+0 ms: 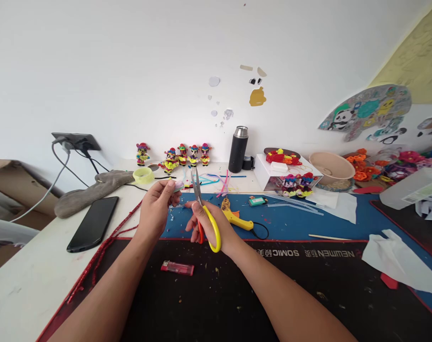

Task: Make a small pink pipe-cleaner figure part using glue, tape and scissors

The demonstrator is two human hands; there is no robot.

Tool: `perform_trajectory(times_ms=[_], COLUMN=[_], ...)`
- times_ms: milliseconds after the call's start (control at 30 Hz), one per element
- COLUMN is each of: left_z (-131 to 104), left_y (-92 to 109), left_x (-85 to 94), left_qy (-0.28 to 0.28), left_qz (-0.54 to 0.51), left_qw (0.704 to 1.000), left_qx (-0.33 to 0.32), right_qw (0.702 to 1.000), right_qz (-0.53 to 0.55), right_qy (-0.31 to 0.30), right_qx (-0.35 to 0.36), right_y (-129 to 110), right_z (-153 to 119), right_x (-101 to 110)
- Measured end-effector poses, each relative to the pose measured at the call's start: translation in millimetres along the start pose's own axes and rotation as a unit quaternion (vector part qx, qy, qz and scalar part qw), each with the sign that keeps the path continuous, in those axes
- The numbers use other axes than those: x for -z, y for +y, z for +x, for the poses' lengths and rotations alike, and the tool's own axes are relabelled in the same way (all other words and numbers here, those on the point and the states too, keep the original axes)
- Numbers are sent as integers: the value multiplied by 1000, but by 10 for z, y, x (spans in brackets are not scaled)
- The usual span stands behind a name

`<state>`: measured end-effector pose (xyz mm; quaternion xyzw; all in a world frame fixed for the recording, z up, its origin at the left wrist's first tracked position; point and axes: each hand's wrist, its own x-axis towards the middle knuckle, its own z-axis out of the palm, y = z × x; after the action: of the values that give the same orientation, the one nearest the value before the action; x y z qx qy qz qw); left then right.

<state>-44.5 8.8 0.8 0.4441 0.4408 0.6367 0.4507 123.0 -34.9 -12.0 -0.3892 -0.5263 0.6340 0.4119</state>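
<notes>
My left hand [157, 202] pinches a small pale pink and whitish piece [179, 186] between thumb and fingers; what kind of thing it is I cannot make out. My right hand [211, 223] has its thumb and fingers in the handles of a pair of scissors [216, 230], one yellow and one orange. Their metal blades point up and away, just right of the pale piece and apart from it. Behind my right hand lies a yellow glue gun [239, 220] on the blue mat [290, 209]. A red lighter [178, 268] rests on the black mat [187, 308] between my forearms.
Several small fuzzy dolls [171, 160] stand along the wall. Near them are a black thermos [239, 149], a white box [287, 171] and a beige bowl [332, 166]. At left lie a phone [93, 224], red fuzzy stems [111, 237] and a tape roll [143, 175].
</notes>
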Motion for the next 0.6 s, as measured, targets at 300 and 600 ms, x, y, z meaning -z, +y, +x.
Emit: perform_trajectory(times_ms=[300, 600], left_z=[-19, -57], left_y=[19, 83], left_x=[5, -46], left_qy=[1, -8], left_qz=[22, 51], left_qw=[1000, 999], left_qx=[-19, -6], right_qw=[998, 995], right_qz=[-60, -102], right_qy=[14, 7], right_qx=[-14, 5], right_y=[53, 57], right_z=[-29, -58], right_x=[-4, -16])
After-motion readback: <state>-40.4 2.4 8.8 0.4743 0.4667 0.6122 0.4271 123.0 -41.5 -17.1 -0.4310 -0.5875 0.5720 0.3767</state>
